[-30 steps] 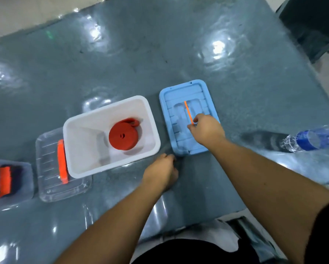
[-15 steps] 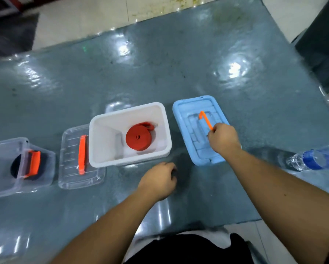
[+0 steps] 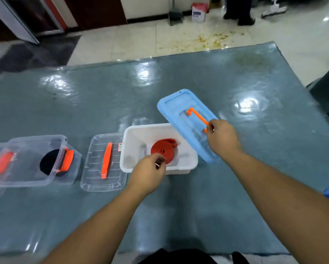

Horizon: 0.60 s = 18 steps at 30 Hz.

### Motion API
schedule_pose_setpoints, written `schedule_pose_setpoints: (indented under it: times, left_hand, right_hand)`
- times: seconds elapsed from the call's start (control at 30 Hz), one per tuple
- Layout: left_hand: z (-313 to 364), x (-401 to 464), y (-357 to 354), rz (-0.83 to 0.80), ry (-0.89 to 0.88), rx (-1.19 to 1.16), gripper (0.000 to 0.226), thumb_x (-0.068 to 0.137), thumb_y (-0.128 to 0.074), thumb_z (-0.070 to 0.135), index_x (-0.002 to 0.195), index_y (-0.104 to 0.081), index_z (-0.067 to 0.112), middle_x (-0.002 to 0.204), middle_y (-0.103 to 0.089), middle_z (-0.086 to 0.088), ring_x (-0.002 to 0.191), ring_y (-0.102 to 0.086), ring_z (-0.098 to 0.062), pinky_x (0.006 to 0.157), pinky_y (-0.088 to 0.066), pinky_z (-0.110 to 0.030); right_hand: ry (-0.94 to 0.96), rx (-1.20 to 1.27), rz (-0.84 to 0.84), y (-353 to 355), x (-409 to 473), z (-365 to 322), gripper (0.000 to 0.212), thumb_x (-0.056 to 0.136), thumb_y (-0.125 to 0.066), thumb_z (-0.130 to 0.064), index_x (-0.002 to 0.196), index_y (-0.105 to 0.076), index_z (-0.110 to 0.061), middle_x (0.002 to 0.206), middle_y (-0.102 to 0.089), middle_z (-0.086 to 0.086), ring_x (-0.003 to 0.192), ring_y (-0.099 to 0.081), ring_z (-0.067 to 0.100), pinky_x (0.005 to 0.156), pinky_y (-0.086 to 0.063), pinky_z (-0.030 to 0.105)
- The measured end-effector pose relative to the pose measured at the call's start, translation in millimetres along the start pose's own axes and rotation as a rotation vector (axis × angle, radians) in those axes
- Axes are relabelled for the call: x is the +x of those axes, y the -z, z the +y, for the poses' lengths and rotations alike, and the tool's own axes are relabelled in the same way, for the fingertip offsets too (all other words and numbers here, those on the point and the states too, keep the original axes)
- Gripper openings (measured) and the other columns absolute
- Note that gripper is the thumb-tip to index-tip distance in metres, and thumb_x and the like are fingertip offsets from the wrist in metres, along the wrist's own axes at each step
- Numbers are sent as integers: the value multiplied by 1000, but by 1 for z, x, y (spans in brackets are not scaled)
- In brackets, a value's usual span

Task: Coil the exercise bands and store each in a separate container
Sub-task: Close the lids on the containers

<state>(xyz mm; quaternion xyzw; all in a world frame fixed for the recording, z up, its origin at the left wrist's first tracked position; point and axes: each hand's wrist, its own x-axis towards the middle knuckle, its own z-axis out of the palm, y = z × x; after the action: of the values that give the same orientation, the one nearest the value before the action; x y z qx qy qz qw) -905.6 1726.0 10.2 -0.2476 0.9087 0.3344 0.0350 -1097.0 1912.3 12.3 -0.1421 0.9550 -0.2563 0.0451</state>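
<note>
Our right hand [image 3: 221, 139] pinches orange handle [image 3: 198, 117] of tilted light-blue plastic lid [image 3: 180, 111]; our left hand [image 3: 147, 175], fingers curled, grips near rim of white plastic tub [image 3: 133, 134] holding coiled red band [image 3: 162, 149].

Bright overhead glare on table [image 3: 179, 77], soft blur, wide-angle edge distortion

Right hand [image 3: 221, 139] pinches the orange handle [image 3: 198, 117] of the blue lid [image 3: 179, 111], lid tilted over the right edge of the white container [image 3: 179, 166], frame centre. Red coiled band [image 3: 162, 150] lies inside; left hand [image 3: 147, 173] at its near rim, fingers [image 3: 160, 161] curled. Clear lid [image 3: 95, 180] and clear container [image 3: 26, 174] with black band [image 3: 48, 165] sit left on the bench [image 3: 255, 168].
</note>
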Motion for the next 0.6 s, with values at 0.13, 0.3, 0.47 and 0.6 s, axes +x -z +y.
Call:
schedule_pose_setpoints:
  times: [0.13,0.3,0.47,0.6]
  left_hand:
    - [-35,10,26,68,134,-85,18,95,-61,27,108,-72,30,106,-76,11,89,-68,-12,80,-52,-28]
    - [-75,23,49,225,205,-164,15,98,-58,22,106,-70,17,105,-75,3,106,-46,-2,79,-31,-13]
    - [-97,36,56,268,247,-257,26,103,-55,34,112,-65,12,112,-67,-2,99,-60,-22,82,-39,-30]
    - [-106,44,53,196,231,-245,45,98,-64,42,134,-61,15,130,-65,-2,106,-65,-22,88,-43,-28]
  right_hand:
    - [103,-96,-8,-12,-6,-37,22,100,-54,-22,94,-70,-9,106,-69,15,96,-66,40,80,-55,47]
    - [181,-232,-59,-32,-19,-67,22,103,-51,-28,100,-70,-18,114,-69,6,103,-67,36,78,-54,43]
    - [217,-292,-159,-48,-29,-74,22,106,-48,-28,108,-69,-20,120,-67,-1,108,-65,30,77,-55,41]
    - [243,-285,-168,-51,-32,-74,22,107,-48,-28,112,-69,-21,122,-69,-3,104,-66,28,73,-55,39]
